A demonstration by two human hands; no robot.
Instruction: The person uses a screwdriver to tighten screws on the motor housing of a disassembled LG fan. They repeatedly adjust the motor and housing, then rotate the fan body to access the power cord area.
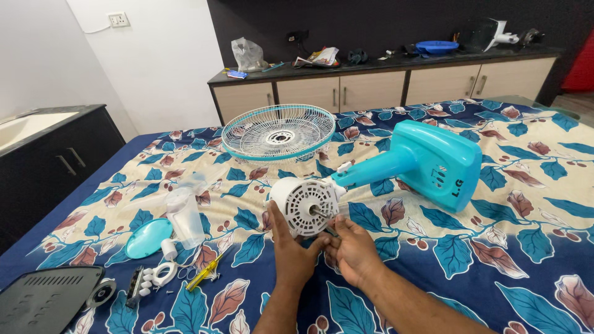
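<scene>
A white fan motor housing (306, 204) lies on its side on a bed covered with a blue leaf-patterned sheet (526, 247), joined by a turquoise neck to the fan's turquoise base (439, 164), which lies behind and to the right of the housing. The left hand (291, 247) rests against the lower left edge of the housing, fingers bent loosely around its rim. The right hand (352, 247) sits just below the housing's shaft, fingers pinched on a small dark tool or part; what it is cannot be told. Behind the housing lies a white and turquoise wire guard (278, 132). Left of the housing lie a clear fan blade (184, 213), a turquoise cap (148, 237) and a yellow screwdriver (203, 273).
</scene>
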